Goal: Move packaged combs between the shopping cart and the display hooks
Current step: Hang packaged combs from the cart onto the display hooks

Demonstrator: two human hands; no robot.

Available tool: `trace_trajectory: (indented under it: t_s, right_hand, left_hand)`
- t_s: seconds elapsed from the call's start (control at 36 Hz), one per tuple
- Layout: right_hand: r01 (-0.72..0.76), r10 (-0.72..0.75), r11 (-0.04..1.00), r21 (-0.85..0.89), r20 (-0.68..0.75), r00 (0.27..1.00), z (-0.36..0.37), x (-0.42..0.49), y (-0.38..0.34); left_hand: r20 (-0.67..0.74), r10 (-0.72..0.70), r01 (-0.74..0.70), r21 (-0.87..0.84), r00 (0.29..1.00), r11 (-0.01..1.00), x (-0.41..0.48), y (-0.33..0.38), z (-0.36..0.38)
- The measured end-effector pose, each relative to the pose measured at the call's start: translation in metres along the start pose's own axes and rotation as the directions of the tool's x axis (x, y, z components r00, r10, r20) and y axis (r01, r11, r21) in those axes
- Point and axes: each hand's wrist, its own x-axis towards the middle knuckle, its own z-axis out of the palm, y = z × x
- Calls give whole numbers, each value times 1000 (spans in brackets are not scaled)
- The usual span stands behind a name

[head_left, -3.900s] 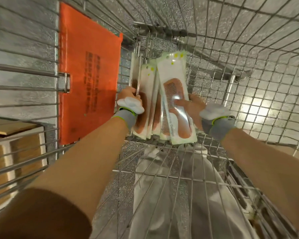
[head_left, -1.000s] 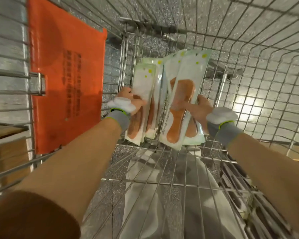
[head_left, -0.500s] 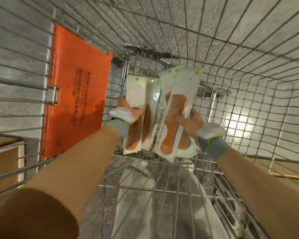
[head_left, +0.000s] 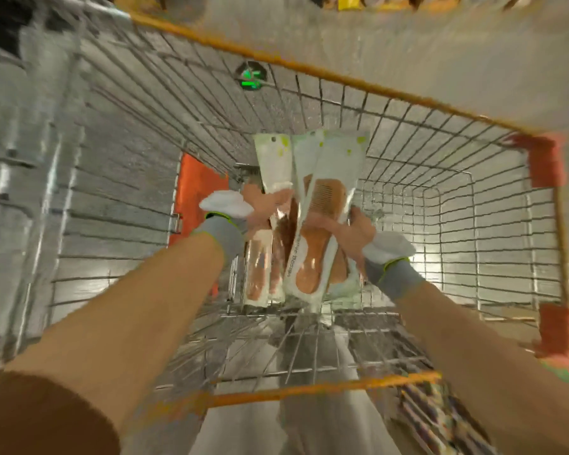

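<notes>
- head view: the left hand point(head_left: 260, 206) curls its fingers round the left comb packs point(head_left: 274, 165); the right hand point(head_left: 353, 231) curls round the right comb packs point(head_left: 326, 205).
- both bunches stand long-way up above the shopping cart point(head_left: 309, 72), side by side, tops above the fingers.

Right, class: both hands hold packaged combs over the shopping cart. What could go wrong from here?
1. The right hand grips a fan of overlapping comb packs around the middle. The glossy sleeves could slide on each other, and one might drop into the shopping cart.
2. The left hand holds its own comb bundle close against the right one, so pack edges may snag when the hands part.
</notes>
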Motion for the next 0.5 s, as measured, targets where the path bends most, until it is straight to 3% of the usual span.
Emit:
trace_trajectory:
  t_s: [0.14,0.31,0.42,0.5]
  right_hand:
    - [111,-96,986,121,-123,988,-21,-61,-36]
    - [212,-163,966,149,-290,943,-48,-135,-57]
    - [265,-190,954,142,-399,897,-61,-175,-60]
    - [331,-227,927,178,-438,870,-74,-209,-55]
  left_hand:
    - [69,112,-110,-39,991,993,-53,39,-2]
    - [226,240,-273,131,944,953,-125,85,18]
    - [315,175,-187,10,933,982,-154,97,31]
    - [417,186,-213,16,890,977,-183,107,47]
